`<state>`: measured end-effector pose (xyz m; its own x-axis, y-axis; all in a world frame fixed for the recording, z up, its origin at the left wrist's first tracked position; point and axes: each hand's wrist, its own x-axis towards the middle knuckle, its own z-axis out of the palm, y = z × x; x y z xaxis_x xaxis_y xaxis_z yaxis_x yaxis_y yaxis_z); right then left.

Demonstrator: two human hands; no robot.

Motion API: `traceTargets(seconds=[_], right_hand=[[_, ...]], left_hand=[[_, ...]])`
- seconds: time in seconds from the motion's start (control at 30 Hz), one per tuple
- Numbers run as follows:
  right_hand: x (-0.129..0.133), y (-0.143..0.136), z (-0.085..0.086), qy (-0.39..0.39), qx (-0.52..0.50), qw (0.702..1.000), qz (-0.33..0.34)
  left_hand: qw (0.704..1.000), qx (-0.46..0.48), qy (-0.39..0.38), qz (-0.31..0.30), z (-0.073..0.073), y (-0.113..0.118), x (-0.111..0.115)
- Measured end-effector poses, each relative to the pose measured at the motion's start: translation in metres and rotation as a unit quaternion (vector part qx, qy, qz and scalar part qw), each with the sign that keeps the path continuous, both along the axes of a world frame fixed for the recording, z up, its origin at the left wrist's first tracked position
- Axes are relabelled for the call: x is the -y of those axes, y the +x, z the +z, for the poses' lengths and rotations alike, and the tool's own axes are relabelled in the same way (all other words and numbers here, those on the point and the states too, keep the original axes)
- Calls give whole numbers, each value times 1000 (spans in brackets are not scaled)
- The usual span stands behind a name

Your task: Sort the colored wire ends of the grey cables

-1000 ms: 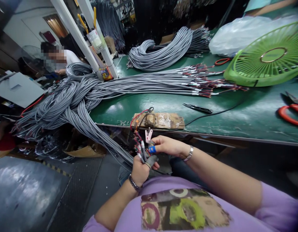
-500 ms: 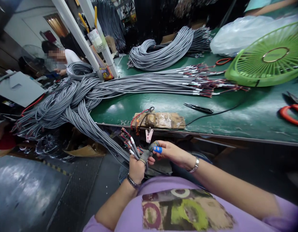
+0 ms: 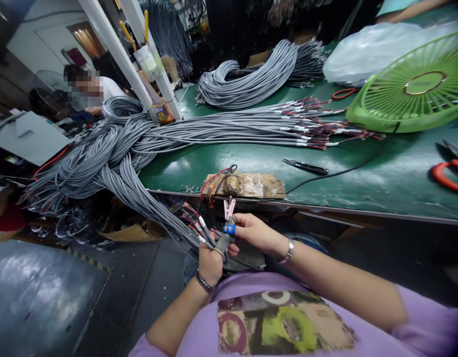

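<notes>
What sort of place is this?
Probably a cable workshop or small factory. Bundles of grey cables with coloured wire ends stretch along a green workbench, and red-handled cutters lie on it at the right.

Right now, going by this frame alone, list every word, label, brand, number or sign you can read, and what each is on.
No text can be read with certainty.
Packet by the post: printed lettering, too small and blurred to read.
Shirt: ring and letter-like shapes, no sure word.
Fan hub: any lettering is too small to tell.
Cables in the left hand: no marking legible.
</notes>
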<state>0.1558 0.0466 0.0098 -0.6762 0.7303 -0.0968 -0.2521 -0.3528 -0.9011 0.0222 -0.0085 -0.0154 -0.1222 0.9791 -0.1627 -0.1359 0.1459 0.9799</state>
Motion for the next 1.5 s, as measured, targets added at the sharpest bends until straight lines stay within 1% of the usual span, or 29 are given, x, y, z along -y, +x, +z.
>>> traceTargets(seconds=[0.07,0.13,0.2,0.3,0.37,0.47,0.53,0.63,0.73,0.93,1.03,1.13,1.23,1.4,1.5], right_hand=[[1,-1,0,7,10,1000,-28],[2,-3,0,1,-3,999,-41],[4,-3,-2,-5,-24,999,-38],[2,2,-7,-19,-7,998,-57],[-3,7,-13,-63,1,995,-84],[-15,13,-20,-162,-43,980,-110],[-23,13,-22,-194,-55,973,-115],[-31,5,-18,-171,-60,978,-107],[-33,-3,-13,-147,-70,980,-114],[-33,-9,-16,-197,-105,961,-161],[-34,-12,-19,-200,-107,957,-183],[-34,-13,-18,-201,-110,957,-176],[-32,-11,-16,-220,-115,955,-163],[-30,-2,-11,-253,-112,956,-99],[-30,0,-10,-247,-111,959,-87]], left_hand=[[999,16,-1,32,-3,1,-1],[998,32,4,50,-2,3,-2],[997,46,10,58,2,5,-3],[995,67,14,69,10,5,-3],[993,87,15,75,16,4,-3],[992,108,11,66,24,5,-3],[993,108,7,56,27,6,-4],[994,100,-1,36,30,10,-8],[995,99,-7,21,30,13,-12],[997,75,-25,11,25,14,-16],[998,60,-34,9,24,16,-17],[998,47,-41,6,24,17,-18],[998,51,-36,2,25,16,-18],[998,52,-28,2,25,13,-9],[998,54,-14,1,23,12,-3]])
